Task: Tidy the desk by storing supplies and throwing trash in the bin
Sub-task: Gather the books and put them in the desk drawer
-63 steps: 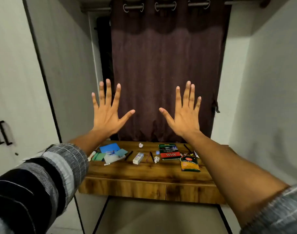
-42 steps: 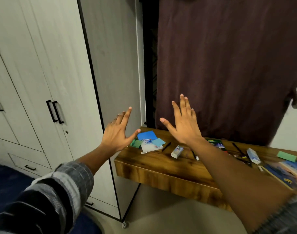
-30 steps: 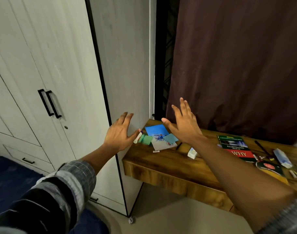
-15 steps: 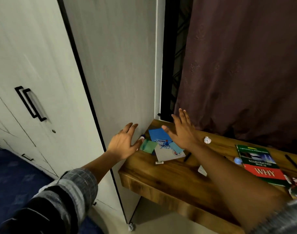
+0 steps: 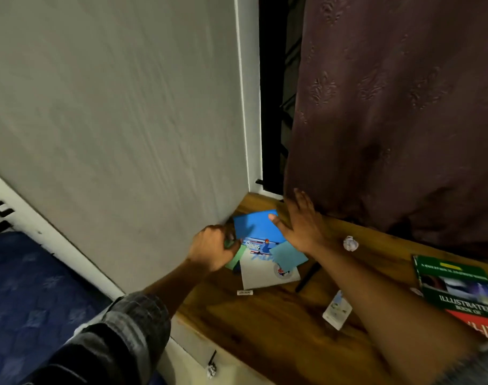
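My left hand (image 5: 212, 251) is at the left end of the wooden desk (image 5: 265, 329), fingers curled at the edge of a green note (image 5: 234, 259), over the spot where a small white stick lay; the stick is hidden under the fingers. My right hand (image 5: 301, 226) lies flat with straight fingers, its thumb on a blue sheet (image 5: 254, 226). A light-blue note (image 5: 287, 255) and a printed white sheet (image 5: 265, 276) lie below it. A crumpled paper ball (image 5: 350, 243) sits just right of my wrist.
A black pen (image 5: 306, 277), a small white box (image 5: 337, 309), a tiny label (image 5: 244, 292) and a green book (image 5: 456, 284) lie on the desk. The wardrobe side (image 5: 126, 134) stands against the desk's left end. A dark curtain (image 5: 390, 107) hangs behind the desk.
I have moved closer to the desk's left corner. My left hand went from open to curled at the green note. My right hand dropped flat beside the blue sheet.
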